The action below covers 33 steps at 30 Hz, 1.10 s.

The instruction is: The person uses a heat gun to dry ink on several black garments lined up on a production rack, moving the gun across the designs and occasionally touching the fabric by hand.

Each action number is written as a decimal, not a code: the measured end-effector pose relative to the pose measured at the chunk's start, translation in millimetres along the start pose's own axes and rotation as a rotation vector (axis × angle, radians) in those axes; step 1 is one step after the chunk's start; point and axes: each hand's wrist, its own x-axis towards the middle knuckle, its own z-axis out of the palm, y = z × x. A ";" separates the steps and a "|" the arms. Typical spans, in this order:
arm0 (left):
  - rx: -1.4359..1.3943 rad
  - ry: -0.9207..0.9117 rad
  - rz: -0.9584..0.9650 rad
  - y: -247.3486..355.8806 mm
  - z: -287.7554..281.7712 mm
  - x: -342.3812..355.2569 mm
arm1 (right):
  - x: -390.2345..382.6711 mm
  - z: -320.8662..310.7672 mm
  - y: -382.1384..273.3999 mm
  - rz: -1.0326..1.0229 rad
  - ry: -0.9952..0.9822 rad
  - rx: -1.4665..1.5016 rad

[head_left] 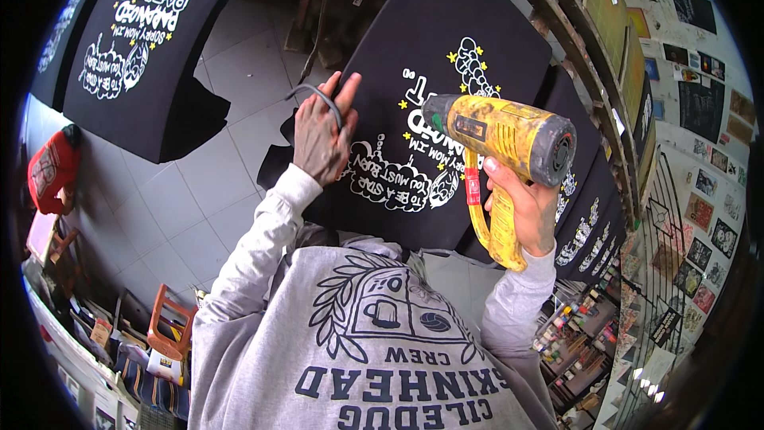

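Observation:
My right hand [521, 203] is wrapped around the handle of a yellow heat gun [501, 131], smudged with dark stains. The gun lies nearly level, its dark nozzle pointing left over a black shirt [398, 56] spread on a board. White lettering and drawings with small yellow stars cover the shirt, and the gun hides part of them. At the shirt's left edge is my left hand [322, 135], its fingers fairly straight. A grey cable [322, 95] loops across those fingers and is caught between them; where it runs under the hand is hidden.
More black printed shirts hang at the upper left [151, 48] and lie to the right [589, 215]. A wooden rack [593, 48] curves along the right side. Paint bottles [569, 326] stand at the lower right. An orange stool [169, 322] is on the left, above the tiled floor [191, 215].

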 end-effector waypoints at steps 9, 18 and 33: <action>0.378 -0.306 0.421 41.3 1.9 2.5 | -6.6 -16.8 13.7 0.096 0.101 0.020; 0.480 -0.418 0.537 33.1 11.9 11.3 | -7.9 -16.9 24.5 0.005 0.047 0.049; 0.456 -0.387 0.485 37.5 16.3 7.7 | -4.6 -10.1 31.6 -0.032 0.045 0.040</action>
